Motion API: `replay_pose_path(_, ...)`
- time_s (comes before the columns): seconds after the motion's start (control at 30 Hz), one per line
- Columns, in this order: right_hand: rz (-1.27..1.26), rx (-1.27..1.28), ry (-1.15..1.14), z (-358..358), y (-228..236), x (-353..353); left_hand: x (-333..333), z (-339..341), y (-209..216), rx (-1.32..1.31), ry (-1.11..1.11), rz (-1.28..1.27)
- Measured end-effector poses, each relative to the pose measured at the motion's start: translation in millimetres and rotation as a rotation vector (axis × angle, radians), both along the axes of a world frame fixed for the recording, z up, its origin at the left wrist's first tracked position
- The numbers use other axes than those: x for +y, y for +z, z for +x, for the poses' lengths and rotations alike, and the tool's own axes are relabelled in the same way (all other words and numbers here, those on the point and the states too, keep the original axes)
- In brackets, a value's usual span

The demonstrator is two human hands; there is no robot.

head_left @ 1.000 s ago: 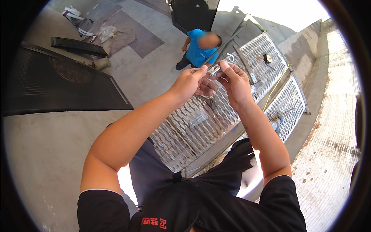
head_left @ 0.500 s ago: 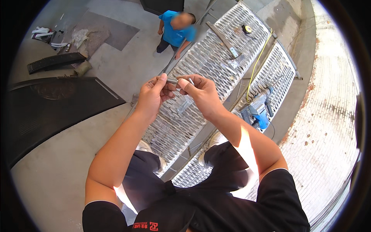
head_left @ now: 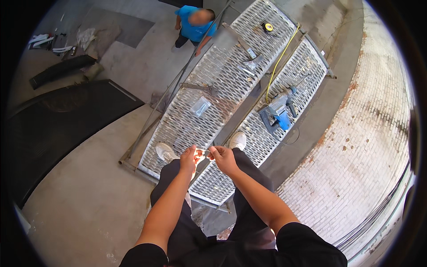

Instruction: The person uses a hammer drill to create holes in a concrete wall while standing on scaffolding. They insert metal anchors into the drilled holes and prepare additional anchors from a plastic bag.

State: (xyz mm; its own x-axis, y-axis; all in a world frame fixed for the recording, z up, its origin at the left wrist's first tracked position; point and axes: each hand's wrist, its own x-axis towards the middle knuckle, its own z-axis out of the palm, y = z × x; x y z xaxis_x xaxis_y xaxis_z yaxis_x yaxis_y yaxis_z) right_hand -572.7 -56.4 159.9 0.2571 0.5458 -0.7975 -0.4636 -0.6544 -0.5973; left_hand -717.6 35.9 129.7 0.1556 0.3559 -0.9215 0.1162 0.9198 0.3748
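In front of my legs, above the gap between two metal mesh platforms, my left hand [head_left: 191, 158] and my right hand [head_left: 222, 158] are close together with fingers pinched. Between their fingertips is a small, thin, bright metal piece [head_left: 203, 150]; its exact kind is too small to make out. On the left platform [head_left: 178, 124], beyond my hands, lies a clear plastic bag [head_left: 201, 107] with small metal parts inside. A blue and grey rotary hammer drill [head_left: 279, 115] rests on the right platform [head_left: 253, 140], its bit pointing away.
A hammer-like tool [head_left: 195, 86], a long-handled tool [head_left: 247, 48] and a tape measure [head_left: 267, 27] lie farther along the left platform. A yellow cord [head_left: 280, 58] runs between platforms. A person in blue [head_left: 195, 29] stands below, at left. A whitish brick wall [head_left: 351, 142] rises at right.
My hands have come down and nearer my body, still pinching the small metal piece. The view has shifted, and the platform, the bag and the hammer-like tool are uncovered.
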Motion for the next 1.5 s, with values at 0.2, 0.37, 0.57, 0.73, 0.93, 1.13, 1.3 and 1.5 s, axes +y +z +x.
replay_pose_path(0.2,-0.139,0.300,-0.180,-12.8,100.2,-92.7,-82.9,-32.2,129.5,0.018,-0.085,-0.251)
replay_pose_path(0.37,-0.037,0.479,-0.235,14.5,198.3,-138.5,-98.9,-10.1,230.6,-0.027,-0.153,-0.307)
replay_pose_path(0.57,-0.076,0.271,-0.107,69.5,258.2,-165.3,-105.2,55.6,274.3,-0.061,-0.317,-0.240)
replay_pose_path(0.73,0.012,0.208,-0.147,122.7,279.3,-174.7,-98.7,121.5,293.0,-0.121,-0.396,-0.240)
replay_pose_path(0.93,0.044,0.120,-0.127,175.0,290.3,-145.1,-51.1,197.8,305.7,-0.265,-0.474,-0.198)
replay_pose_path(1.13,0.071,-0.080,-0.121,257.9,284.9,-64.8,45.9,264.5,279.2,-0.257,-0.586,-0.074)
replay_pose_path(1.3,-0.035,-0.351,-0.134,347.1,292.2,28.0,137.7,278.9,247.5,-0.080,-0.561,0.099)
replay_pose_path(1.5,0.203,-0.675,-0.111,472.4,325.6,192.4,241.4,260.6,239.9,0.064,-0.587,0.124)
